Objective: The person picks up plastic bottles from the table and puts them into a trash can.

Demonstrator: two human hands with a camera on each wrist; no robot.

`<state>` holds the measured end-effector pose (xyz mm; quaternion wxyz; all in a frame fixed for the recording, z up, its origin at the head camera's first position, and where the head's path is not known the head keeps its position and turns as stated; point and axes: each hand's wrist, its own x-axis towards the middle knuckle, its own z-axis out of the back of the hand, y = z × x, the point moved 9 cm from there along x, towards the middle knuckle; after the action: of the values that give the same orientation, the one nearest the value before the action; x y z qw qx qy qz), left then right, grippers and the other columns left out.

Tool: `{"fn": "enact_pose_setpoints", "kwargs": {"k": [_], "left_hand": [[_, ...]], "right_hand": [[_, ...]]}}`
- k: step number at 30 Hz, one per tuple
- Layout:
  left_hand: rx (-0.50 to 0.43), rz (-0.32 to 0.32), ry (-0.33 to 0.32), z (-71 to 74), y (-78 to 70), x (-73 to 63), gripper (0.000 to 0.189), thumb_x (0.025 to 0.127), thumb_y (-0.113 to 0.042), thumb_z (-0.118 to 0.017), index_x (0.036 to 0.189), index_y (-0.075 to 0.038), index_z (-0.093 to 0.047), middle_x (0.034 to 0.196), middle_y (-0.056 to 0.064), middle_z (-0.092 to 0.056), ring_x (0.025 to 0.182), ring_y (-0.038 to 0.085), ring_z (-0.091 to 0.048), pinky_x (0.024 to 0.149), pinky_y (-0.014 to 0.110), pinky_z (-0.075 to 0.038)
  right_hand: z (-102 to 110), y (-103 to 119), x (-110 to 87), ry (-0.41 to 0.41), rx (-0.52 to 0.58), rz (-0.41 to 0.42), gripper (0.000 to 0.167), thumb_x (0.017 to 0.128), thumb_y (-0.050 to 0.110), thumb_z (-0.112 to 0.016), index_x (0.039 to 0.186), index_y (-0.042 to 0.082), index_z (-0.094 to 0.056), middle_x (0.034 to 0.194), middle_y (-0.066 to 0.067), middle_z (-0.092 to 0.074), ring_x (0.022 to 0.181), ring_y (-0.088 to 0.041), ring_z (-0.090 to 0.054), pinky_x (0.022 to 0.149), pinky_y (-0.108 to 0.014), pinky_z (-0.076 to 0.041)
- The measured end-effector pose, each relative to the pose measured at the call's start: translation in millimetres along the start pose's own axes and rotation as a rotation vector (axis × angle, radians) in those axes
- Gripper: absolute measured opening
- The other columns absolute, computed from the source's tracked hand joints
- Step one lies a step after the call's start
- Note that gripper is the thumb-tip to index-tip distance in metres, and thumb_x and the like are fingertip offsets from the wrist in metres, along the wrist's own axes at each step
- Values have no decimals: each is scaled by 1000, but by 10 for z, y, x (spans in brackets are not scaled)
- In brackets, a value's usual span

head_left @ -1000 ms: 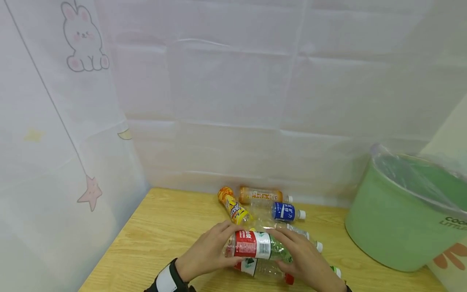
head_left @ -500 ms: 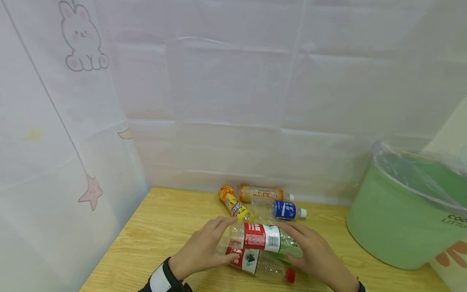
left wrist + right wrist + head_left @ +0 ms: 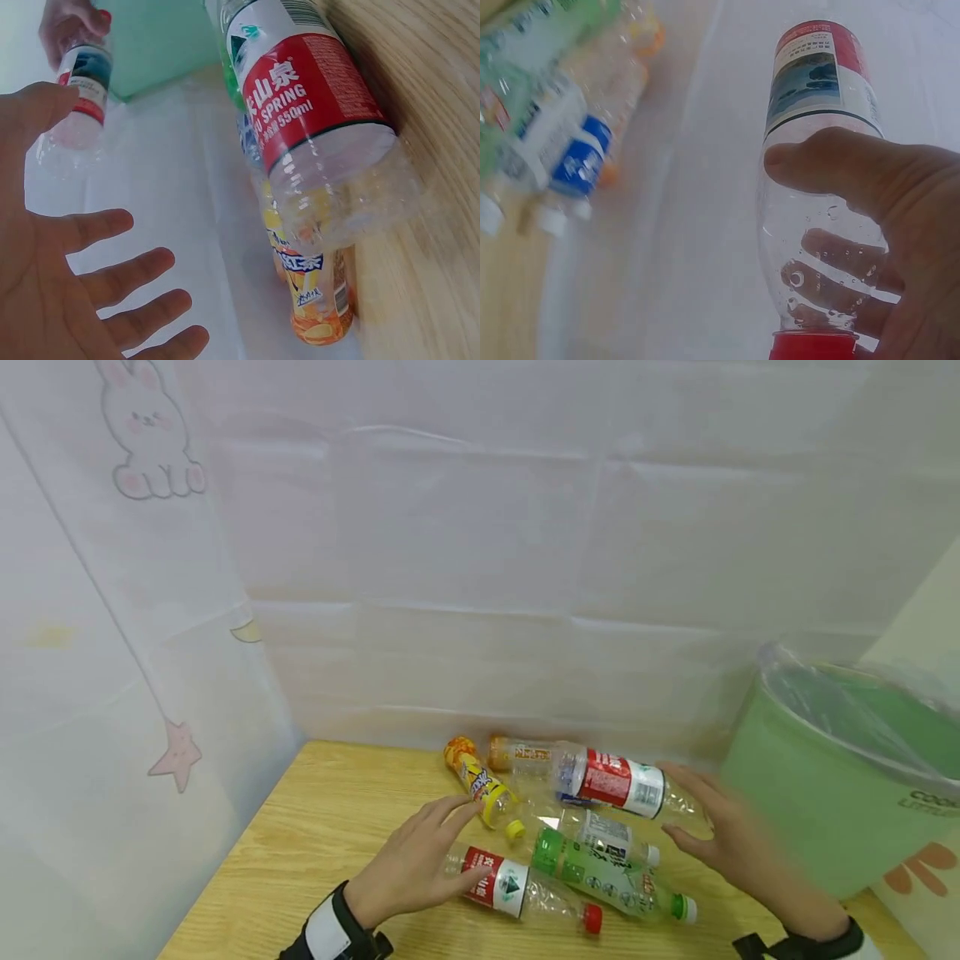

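Note:
My right hand (image 3: 738,839) grips a clear plastic bottle (image 3: 611,778) with a red and white label, raised above the other bottles. In the right wrist view its red cap (image 3: 814,346) shows, and the thumb and fingers wrap its clear shoulder. Fingers spread, my left hand (image 3: 420,864) holds nothing. Close beside it a second red-labelled bottle (image 3: 498,883) with a red cap lies on the table. A green-labelled bottle (image 3: 603,872) lies to the right of that one, and a yellow-capped bottle (image 3: 483,781) with a yellow and orange wrapper lies behind.
A green bin (image 3: 810,793) lined with a clear bag stands at the right. Several more bottles lie towards the back, including an orange-labelled bottle (image 3: 517,753) by the white wall covering (image 3: 450,677). The wooden table (image 3: 330,810) ends at the left wall.
My right hand has carried the red-labelled bottle up and to the right, away from my left hand, which has let go of it. The green-labelled bottle has come into full view.

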<state>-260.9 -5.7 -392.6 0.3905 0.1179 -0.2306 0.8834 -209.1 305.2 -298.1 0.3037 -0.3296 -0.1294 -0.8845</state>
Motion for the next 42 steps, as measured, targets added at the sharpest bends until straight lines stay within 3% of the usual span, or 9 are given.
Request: {"fn": "enact_pose_setpoints", "kwargs": {"k": [5, 11, 14, 19, 23, 26, 28, 34, 42], "left_hand": [[12, -6, 9, 1, -61, 113, 71, 98, -65, -53, 156, -24, -43, 157, 2, -39, 141, 28, -39, 108, 55, -40], [29, -49, 12, 5, -162, 270, 70, 99, -60, -55, 156, -22, -42, 156, 8, -40, 144, 32, -35, 110, 55, -37], [21, -86, 8, 24, -241, 362, 71, 100, -64, -49, 156, -20, -43, 155, 9, -42, 143, 31, -36, 110, 54, -37], [-1, -149, 23, 58, -432, 537, 72, 101, -64, -46, 156, -19, -40, 157, 8, -38, 144, 31, -34, 111, 55, -35], [7, -198, 38, 65, -619, 691, 71, 102, -61, -47, 156, -16, -40, 160, 6, -34, 146, 29, -31, 115, 51, -31], [27, -216, 55, 49, -746, 789, 71, 102, -62, -44, 157, -17, -39, 161, 6, -32, 146, 27, -31, 116, 48, -30], [24, -218, 75, 33, -814, 827, 72, 102, -63, -43, 159, -19, -37, 161, 7, -33, 147, 27, -30, 116, 48, -30], [16, -256, 75, 26, -948, 855, 70, 103, -61, -45, 159, -21, -37, 160, 6, -34, 147, 26, -30, 117, 47, -28], [23, -283, 66, 12, -1002, 841, 69, 103, -60, -46, 157, -19, -40, 159, 6, -36, 147, 25, -29, 118, 46, -26]], "right_hand": [[371, -226, 38, -41, -74, -44, 85, 95, 70, -41, 149, 6, -51, 127, -23, -62, 106, -40, -61, 95, -7, -32], [741, -469, -5, -83, -127, -97, 93, 90, 76, -42, 147, 3, -52, 122, -27, -63, 98, -32, -61, 85, -5, -30], [931, -550, -4, -92, -204, -115, 97, 88, 79, -38, 145, 1, -52, 117, -32, -63, 78, -37, -61, 64, -13, -40], [1231, -716, -7, -82, -292, -191, 102, 86, 81, -36, 147, 0, -47, 114, -35, -59, 71, -42, -58, 46, -36, -47], [1423, -922, -21, -82, -274, -305, 68, 97, 30, -72, 150, -3, -43, 121, -40, -52, 96, -57, -53, 74, -66, -51], [1536, -1104, -38, -83, -249, -396, 84, 77, -15, -79, 150, -6, -39, 126, -42, -47, 105, -62, -44, 86, -80, -37], [1620, -1216, -57, -99, -242, -417, 83, 76, -19, -77, 149, -8, -39, 125, -44, -45, 106, -63, -41, 90, -82, -32], [1766, -1614, -164, -79, -230, -521, 81, 76, -20, -76, 146, -13, -37, 124, -46, -43, 98, -68, -41, 72, -83, -38], [1824, -1915, -362, -31, -243, -626, 79, 77, -22, -74, 144, -18, -31, 121, -48, -36, 97, -69, -39, 73, -82, -36]]}}
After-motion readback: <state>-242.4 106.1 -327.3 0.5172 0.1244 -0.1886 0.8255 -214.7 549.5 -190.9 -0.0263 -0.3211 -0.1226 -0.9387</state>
